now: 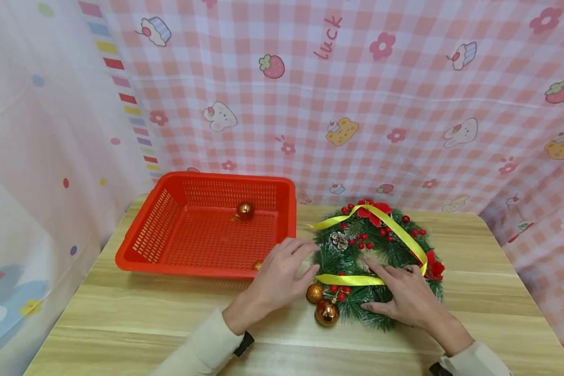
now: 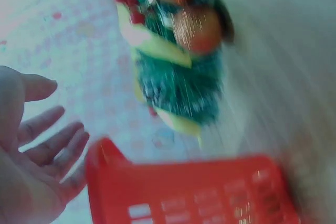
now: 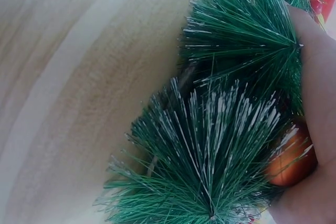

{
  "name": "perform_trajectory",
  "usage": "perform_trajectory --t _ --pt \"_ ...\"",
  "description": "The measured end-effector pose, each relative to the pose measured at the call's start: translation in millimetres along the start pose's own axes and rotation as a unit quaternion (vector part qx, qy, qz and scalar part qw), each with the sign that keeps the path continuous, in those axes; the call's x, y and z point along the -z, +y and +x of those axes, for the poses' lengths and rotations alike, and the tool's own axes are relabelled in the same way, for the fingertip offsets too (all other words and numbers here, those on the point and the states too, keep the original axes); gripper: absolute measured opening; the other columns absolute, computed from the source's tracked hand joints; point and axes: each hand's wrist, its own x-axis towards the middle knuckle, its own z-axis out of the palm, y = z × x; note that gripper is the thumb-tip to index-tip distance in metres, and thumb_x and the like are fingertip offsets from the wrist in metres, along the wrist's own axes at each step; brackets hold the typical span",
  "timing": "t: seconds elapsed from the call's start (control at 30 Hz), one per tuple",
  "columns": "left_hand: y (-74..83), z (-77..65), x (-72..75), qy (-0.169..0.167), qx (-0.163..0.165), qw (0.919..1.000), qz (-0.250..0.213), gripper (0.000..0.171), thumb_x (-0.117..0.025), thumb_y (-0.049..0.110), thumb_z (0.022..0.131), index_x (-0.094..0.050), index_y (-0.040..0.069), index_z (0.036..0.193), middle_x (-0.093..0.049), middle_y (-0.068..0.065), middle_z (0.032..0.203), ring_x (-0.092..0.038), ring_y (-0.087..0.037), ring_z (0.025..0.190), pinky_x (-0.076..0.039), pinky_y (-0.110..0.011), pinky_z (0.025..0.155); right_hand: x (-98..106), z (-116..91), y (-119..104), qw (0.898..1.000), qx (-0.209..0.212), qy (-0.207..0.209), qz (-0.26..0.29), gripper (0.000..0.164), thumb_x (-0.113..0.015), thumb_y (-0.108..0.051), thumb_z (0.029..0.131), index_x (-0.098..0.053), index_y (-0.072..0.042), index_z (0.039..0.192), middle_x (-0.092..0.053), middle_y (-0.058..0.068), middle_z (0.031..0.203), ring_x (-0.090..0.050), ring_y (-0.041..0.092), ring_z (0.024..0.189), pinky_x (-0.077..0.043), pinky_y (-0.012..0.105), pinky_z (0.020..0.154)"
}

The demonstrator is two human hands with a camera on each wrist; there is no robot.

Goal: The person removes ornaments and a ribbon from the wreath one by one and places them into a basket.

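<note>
A green wreath (image 1: pixel 352 308) lies on the table, trimmed with red berries, red flowers, a pinecone (image 1: pixel 338 241) and a yellow ribbon (image 1: pixel 352 280) draped over it. At its front left sit a glittery gold ball (image 1: pixel 315 293) and a shiny copper ball (image 1: pixel 327 313). My right hand (image 1: pixel 406 295) rests on the wreath's front right, thumb and index finger spread over the needles, the index reaching toward the centre hole. My left hand (image 1: pixel 279 274) hovers between wreath and red basket (image 1: pixel 207 270), holding nothing, fingers apart in the left wrist view.
In the basket lie a shiny copper ball (image 1: pixel 245 210) and a small gold ball (image 1: pixel 257 266), partly hidden by the left hand. The basket stands on the wooden table (image 1: pixel 169 318), left of the wreath. A checked pink curtain (image 1: pixel 310 104) hangs close behind.
</note>
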Motion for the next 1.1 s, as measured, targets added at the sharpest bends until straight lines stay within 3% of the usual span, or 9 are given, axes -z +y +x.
perform_trajectory --t 0.1,0.17,0.3,0.4,0.63,0.87,1.1 --pt "12.7 -3.7 -3.6 -0.041 0.005 0.9968 -0.068 0.027 -0.07 0.013 0.091 -0.065 0.007 0.116 -0.069 -0.005 0.116 -0.063 -0.017 0.106 -0.052 -0.027 0.093 -0.3 -0.9 0.3 1.0 0.0 -0.001 -0.003 0.097 -0.069 -0.073 0.074 -0.043 -0.018 0.15 -0.071 0.015 0.116 -0.069 0.031 0.096 -0.043 0.06 0.087" --pt "18.4 -6.5 -7.7 -0.081 0.025 0.9915 -0.099 0.026 -0.069 0.013 0.092 -0.065 0.007 0.117 -0.069 -0.005 0.116 -0.065 -0.015 0.104 -0.052 -0.025 0.092 -0.6 -1.7 0.5 1.0 -0.001 -0.001 -0.005 0.098 -0.069 -0.074 0.074 -0.043 -0.018 0.15 -0.071 0.014 0.115 -0.069 0.031 0.096 -0.043 0.06 0.087" --pt "21.8 -12.4 -19.6 -0.158 0.072 0.979 -0.107 0.026 -0.067 0.016 0.095 -0.064 0.009 0.12 -0.07 -0.002 0.117 -0.065 -0.011 0.105 -0.051 -0.022 0.091 -0.8 -2.7 0.8 1.0 -0.002 -0.002 -0.002 0.098 -0.068 -0.074 0.074 -0.043 -0.018 0.15 -0.07 0.015 0.116 -0.069 0.031 0.097 -0.043 0.06 0.088" --pt "18.9 -16.7 -30.0 -0.187 0.099 0.9719 -0.103 0.027 -0.067 0.015 0.095 -0.063 0.012 0.122 -0.07 0.0 0.116 -0.065 -0.01 0.106 -0.05 -0.022 0.091 -0.5 -2.4 1.0 1.0 -0.001 -0.002 0.0 0.098 -0.068 -0.074 0.074 -0.043 -0.018 0.15 -0.07 0.015 0.116 -0.069 0.031 0.098 -0.042 0.06 0.088" --pt "11.5 -22.6 -46.7 -0.201 0.137 0.9663 -0.084 0.035 -0.068 0.014 0.093 -0.058 0.018 0.127 -0.068 0.001 0.114 -0.063 -0.013 0.105 -0.051 -0.027 0.089 0.9 0.2 0.3 1.0 0.001 -0.001 -0.002 0.098 -0.071 -0.071 0.074 -0.042 -0.018 0.15 -0.07 0.016 0.116 -0.069 0.031 0.097 -0.042 0.06 0.089" --pt "10.7 -24.0 -57.1 -0.195 0.155 0.965 -0.081 0.037 -0.07 0.011 0.091 -0.055 0.017 0.124 -0.066 0.004 0.096 -0.061 -0.009 0.087 -0.05 -0.029 0.082 0.9 0.7 -0.7 1.0 -0.002 -0.003 0.0 0.097 -0.071 -0.071 0.074 -0.042 -0.019 0.151 -0.071 0.014 0.115 -0.069 0.031 0.097 -0.042 0.061 0.088" --pt "8.4 -23.4 -56.7 -0.176 0.171 0.9611 -0.127 0.034 -0.072 0.009 0.089 -0.054 0.016 0.117 -0.063 0.006 0.088 -0.057 -0.005 0.077 -0.048 -0.02 0.072 1.1 0.9 -1.0 1.0 -0.005 -0.008 0.006 0.097 -0.068 -0.072 0.075 -0.042 -0.019 0.151 -0.07 0.014 0.116 -0.068 0.031 0.098 -0.042 0.06 0.087"
